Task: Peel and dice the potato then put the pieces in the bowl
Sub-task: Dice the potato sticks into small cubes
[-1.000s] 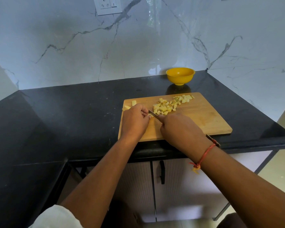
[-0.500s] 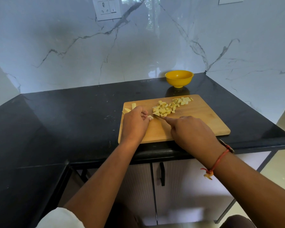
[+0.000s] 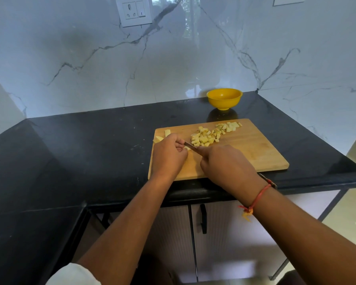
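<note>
- On the black worktop [image 3: 90,153]: wooden board [image 3: 255,153] at the front edge, yellow bowl [image 3: 224,97] just behind its far side, against the marble wall. Bowl looks empty from this angle.
- Left hand [image 3: 169,155]: curled down on the board's left part, fingers pinning a pale potato piece [image 3: 187,148]; only a sliver of it shows at the fingertips.
- Right hand [image 3: 224,167]: closed round a knife [image 3: 190,145], forefinger laid along the spine. Handle hidden in the fist; a short stretch of blade shows between the two hands, tip right at the left fingertips.
- Hands close together, nearly touching over the board.
- Dice [image 3: 206,137]: loose pile on the board just beyond the blade, with a second smaller cluster [image 3: 228,126] trailing toward the far right edge, near the bowl but not in it.
- Two uncut strips [image 3: 167,132] lie at the board's far left corner, behind the left hand; one wedge [image 3: 158,138] overhangs the left edge.
- Red thread [image 3: 259,196] on the right wrist.
- Cabinet doors [image 3: 224,243] under the worktop, black handle in view.
</note>
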`<state>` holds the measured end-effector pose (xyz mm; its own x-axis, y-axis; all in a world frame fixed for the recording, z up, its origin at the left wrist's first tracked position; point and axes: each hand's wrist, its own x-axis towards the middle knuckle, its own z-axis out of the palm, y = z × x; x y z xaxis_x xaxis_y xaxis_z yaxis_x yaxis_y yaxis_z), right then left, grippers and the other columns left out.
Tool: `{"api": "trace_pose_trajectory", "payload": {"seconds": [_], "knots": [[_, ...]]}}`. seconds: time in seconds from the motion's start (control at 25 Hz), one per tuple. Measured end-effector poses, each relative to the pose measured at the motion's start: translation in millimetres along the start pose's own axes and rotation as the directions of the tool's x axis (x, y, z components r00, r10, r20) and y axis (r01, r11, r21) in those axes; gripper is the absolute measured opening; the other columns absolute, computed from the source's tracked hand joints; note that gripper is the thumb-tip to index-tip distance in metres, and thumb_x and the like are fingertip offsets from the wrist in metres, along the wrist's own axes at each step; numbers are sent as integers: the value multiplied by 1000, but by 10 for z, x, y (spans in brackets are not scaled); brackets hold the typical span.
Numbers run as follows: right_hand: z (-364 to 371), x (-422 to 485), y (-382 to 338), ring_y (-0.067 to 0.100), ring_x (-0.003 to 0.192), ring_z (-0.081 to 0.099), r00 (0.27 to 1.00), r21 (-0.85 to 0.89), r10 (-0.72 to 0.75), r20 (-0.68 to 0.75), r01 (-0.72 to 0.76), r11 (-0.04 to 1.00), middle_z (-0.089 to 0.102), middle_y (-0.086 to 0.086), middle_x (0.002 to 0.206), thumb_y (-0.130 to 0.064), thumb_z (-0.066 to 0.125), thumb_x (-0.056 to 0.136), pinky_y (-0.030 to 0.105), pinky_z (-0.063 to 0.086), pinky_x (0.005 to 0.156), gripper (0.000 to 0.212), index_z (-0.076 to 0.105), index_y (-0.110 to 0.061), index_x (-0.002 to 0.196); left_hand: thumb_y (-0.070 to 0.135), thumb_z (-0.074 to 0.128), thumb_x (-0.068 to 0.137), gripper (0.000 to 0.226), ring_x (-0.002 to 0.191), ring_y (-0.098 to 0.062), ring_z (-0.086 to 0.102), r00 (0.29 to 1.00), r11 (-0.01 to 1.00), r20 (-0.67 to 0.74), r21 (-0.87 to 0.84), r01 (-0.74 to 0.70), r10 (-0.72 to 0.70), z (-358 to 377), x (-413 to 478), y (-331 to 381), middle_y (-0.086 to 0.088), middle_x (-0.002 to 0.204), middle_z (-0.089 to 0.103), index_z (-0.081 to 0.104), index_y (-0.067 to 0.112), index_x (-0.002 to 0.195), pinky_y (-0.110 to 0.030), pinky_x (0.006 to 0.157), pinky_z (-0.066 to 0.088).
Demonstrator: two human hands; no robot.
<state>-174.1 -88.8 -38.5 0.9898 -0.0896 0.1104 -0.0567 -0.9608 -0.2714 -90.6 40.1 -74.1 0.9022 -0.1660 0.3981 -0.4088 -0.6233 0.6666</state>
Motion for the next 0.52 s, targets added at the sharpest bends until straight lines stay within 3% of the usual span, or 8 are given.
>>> {"api": "trace_pose_trajectory", "payload": {"seconds": [0.12, 0.52], "knots": [[21, 55, -33, 13, 76, 54, 1000, -3, 2, 26, -2, 1000, 47, -5, 75, -24, 40, 103, 29, 50, 70, 48, 45, -38, 149, 16, 72, 88, 10, 76, 0, 64, 1000, 1000, 5, 4, 10, -10, -16, 17, 4, 11, 86, 67, 68, 20, 96, -8, 66, 48], [-45, -95, 54, 16, 81, 53, 995, -78, -21, 100, 29, 997, 47, -2, 80, -19, 43, 102, 31, 49, 72, 50, 42, -35, 149, 17, 73, 89, 10, 78, -1, 63, 999, 999, -34, 25, -20, 21, 26, -7, 12, 10, 86, 66, 67, 17, 97, -10, 68, 49]]}}
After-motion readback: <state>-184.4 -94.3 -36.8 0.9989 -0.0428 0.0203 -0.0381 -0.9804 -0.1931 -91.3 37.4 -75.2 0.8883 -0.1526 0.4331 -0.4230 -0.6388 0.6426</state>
